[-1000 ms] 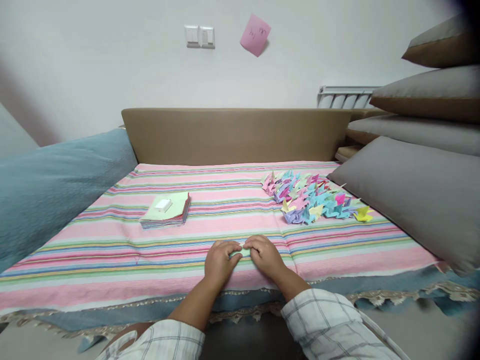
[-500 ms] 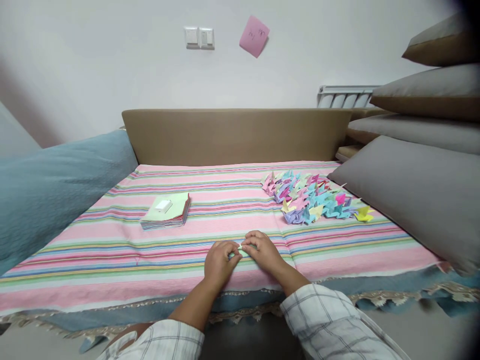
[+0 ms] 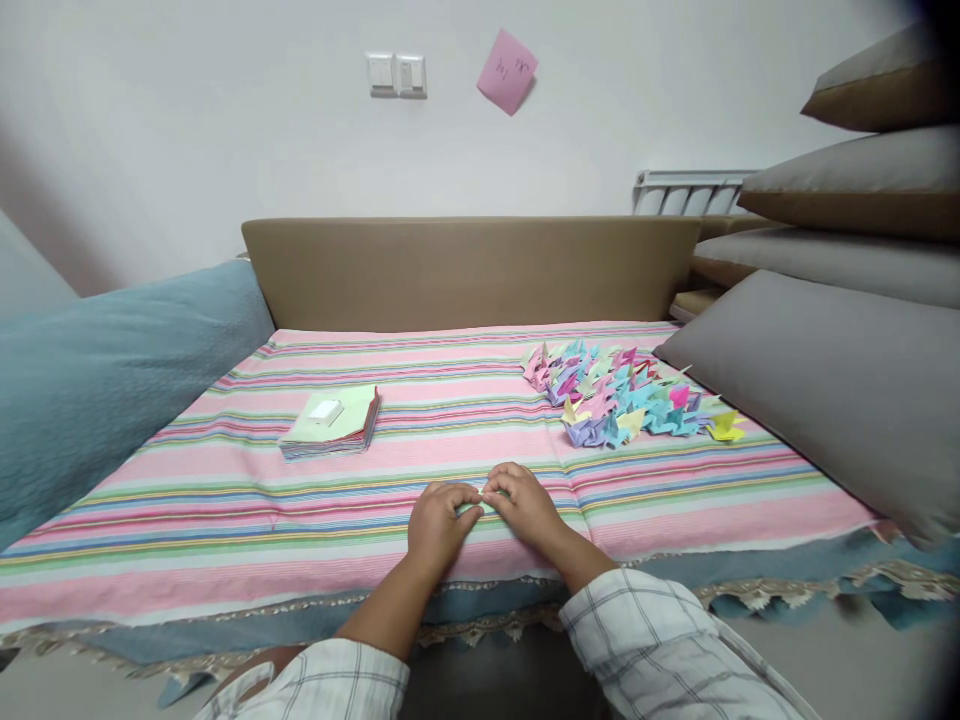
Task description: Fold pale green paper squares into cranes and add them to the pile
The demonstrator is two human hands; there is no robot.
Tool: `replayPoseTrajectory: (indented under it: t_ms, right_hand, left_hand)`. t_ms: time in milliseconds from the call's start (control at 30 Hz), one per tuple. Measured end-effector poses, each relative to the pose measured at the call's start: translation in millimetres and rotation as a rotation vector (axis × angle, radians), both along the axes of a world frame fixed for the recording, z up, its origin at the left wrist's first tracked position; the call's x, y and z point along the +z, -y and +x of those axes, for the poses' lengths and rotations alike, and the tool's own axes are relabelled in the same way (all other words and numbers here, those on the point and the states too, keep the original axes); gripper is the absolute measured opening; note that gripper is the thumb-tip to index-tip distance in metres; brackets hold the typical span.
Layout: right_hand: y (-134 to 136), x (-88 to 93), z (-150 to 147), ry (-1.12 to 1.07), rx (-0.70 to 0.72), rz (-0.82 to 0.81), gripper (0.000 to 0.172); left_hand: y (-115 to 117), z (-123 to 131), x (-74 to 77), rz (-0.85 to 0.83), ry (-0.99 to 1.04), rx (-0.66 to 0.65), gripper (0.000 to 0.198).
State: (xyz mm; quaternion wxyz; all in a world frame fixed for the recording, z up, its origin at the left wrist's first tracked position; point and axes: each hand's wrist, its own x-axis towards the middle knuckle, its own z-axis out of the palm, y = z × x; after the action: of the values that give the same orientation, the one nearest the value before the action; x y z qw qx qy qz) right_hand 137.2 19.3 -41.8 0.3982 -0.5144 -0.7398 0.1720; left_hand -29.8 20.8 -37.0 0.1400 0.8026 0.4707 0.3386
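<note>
Between my fingertips is a small piece of pale green paper (image 3: 487,507), mostly covered by the fingers, so its folded shape is hard to make out. My left hand (image 3: 441,522) pinches it from the left, thumb and forefinger together. From the right, my right hand (image 3: 523,504) grips it the same way, with the fingertips of both hands nearly meeting. Both hands rest low over the striped cloth (image 3: 465,430), close to its front edge.
Many folded paper cranes (image 3: 615,400) lie in a colourful group at the right. A stack of coloured paper (image 3: 337,430) with a small white block (image 3: 326,411) on top sits at the left. Grey cushions (image 3: 825,380) pile up at the right; a brown backrest (image 3: 465,275) stands behind.
The hands keep their pinch on the paper and have barely moved; slightly less of the green paper shows between the fingertips. The whole view has shifted very slightly.
</note>
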Motion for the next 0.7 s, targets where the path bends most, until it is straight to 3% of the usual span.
replayPoseTrajectory:
  t_ms: [700]
  right_hand:
    - [0.7,1.4,7.5,-0.039,0.055,0.009,0.011]
  left_hand:
    - [-1.5,-0.3,0.6,-0.04,-0.011,0.009,0.004]
